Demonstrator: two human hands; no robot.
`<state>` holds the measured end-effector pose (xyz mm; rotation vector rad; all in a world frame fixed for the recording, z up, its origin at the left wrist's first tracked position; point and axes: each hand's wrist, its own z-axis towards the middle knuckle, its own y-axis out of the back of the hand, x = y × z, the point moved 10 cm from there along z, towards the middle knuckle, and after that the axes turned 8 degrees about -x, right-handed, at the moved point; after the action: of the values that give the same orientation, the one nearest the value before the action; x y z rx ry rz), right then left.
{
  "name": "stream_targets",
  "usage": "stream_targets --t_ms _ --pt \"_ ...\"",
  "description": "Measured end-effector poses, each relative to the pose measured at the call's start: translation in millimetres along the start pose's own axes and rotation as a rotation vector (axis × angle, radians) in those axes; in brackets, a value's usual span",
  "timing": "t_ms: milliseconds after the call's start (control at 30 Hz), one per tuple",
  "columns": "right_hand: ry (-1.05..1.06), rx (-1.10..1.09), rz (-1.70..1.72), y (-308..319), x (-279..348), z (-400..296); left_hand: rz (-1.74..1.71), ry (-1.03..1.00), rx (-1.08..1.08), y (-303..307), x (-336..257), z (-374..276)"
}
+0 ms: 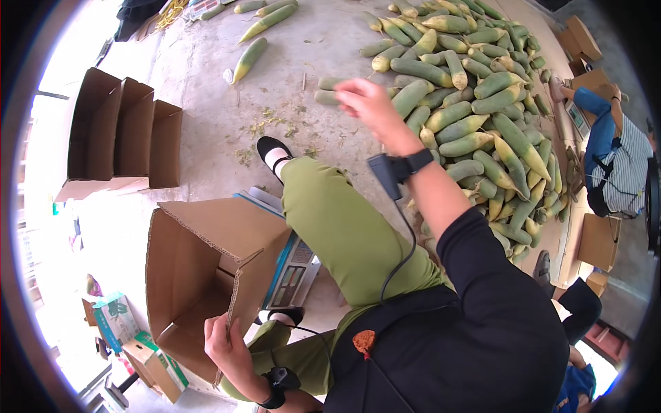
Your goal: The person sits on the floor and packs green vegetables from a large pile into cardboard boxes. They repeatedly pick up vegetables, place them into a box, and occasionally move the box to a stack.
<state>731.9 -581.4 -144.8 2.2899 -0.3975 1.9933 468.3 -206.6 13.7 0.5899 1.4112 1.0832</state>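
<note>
With its fingers and thumb, my left hand (227, 343) grips the near edge of an open cardboard box (193, 268). The parts of the box's inside that show hold nothing. Beneath and beside the box is a digital weighing scale (294, 268) with a display panel. My right hand (369, 106), blurred, is over the floor at the left edge of a large heap of green radishes (459, 124). Its fingers are curled, and two green radishes (326, 97) partly show behind them. Whether the hand touches these is unclear.
Nested open cardboard boxes (131, 134) stand at the left. A few loose radishes (249, 59) and leaf scraps (268, 124) lie on the concrete floor. Printed cartons (116, 320) sit lower left. Across the heap, a person in a striped top (627, 165) sits near boxes.
</note>
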Motion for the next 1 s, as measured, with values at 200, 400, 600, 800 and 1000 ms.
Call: stream_targets --t_ms 200,400,600,800,1000 --pt "-0.256 -0.653 -0.475 221 -198 -80 -0.048 0.047 0.028 -4 5 1" --pt "-0.654 -0.913 -0.695 285 -294 -203 -0.06 0.008 0.018 -5 4 0" --pt "-0.631 -0.944 -0.021 252 -332 -202 -0.033 0.065 0.045 -4 11 -2" --pt "-0.78 -0.95 -0.049 274 -363 -192 -0.085 0.054 0.019 -4 8 3" --pt "-0.964 -0.74 0.194 211 -311 -192 -0.078 0.071 0.002 0 7 1"
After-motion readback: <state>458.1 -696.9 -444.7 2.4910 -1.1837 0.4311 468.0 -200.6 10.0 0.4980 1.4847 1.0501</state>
